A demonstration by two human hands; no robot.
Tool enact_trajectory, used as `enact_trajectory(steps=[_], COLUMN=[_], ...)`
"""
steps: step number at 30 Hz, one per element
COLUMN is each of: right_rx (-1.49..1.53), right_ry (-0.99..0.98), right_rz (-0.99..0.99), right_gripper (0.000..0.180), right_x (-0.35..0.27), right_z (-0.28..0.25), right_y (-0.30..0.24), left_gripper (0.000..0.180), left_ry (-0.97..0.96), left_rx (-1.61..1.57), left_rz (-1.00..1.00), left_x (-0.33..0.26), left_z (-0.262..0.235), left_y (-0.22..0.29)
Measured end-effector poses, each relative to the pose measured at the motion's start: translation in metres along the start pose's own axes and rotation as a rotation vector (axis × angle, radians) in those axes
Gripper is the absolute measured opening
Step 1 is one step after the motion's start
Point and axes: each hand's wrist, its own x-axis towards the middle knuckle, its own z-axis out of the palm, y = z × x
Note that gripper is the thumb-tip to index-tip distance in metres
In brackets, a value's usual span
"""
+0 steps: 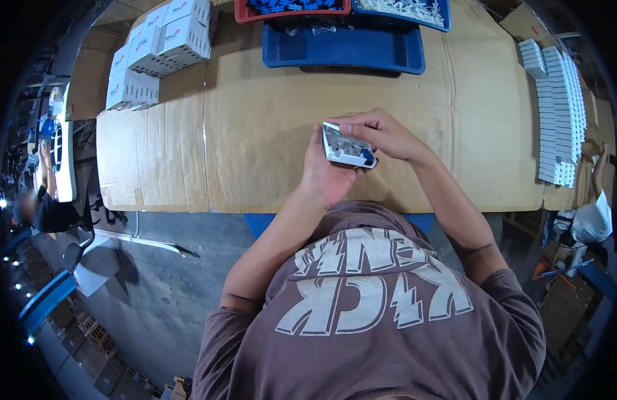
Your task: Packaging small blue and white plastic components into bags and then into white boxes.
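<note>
In my left hand [322, 175] lies a small open white box [352, 159], tilted over the near part of the cardboard-covered table. The fingers curl round its underside and left edge. Inside are shiny clear or grey pieces, perhaps bagged, and a dark blue bit [368, 155] shows at its right end. Over the box's upper right edge comes my right hand [388, 137], its thumb and fingers bent and pressed onto the contents and rim. Those fingertips partly cover the box, so the exact piece under them is hidden.
Stacked white boxes [163, 47] stand at the far left, more in tall columns [560, 113] at the right. At the back are an empty-looking blue tray [342, 52], a red bin [245, 15] of blue parts and a blue bin [445, 20] of white parts. People work at both sides.
</note>
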Motion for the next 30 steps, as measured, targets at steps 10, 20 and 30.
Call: enact_trajectory(steps=[10,20,30], right_rx=[-0.118,-0.124,-0.119], right_ry=[-0.006,-0.011,-0.009], right_rz=[0.076,0.093,0.116], right_gripper=[0.042,0.046,0.045], right_x=[0.005,0.001,-0.005], right_z=[-0.003,0.0,0.001], right_y=[0.012,0.013,0.021], left_gripper=[0.068,0.066,0.065], left_ry=[0.08,0.114,0.115], left_rx=[0.012,0.003,0.057], left_rz=[-0.02,-0.067,-0.033], left_x=[0.002,0.009,0.004], left_z=[0.0,-0.01,-0.004], left_y=[-0.002,-0.007,-0.009])
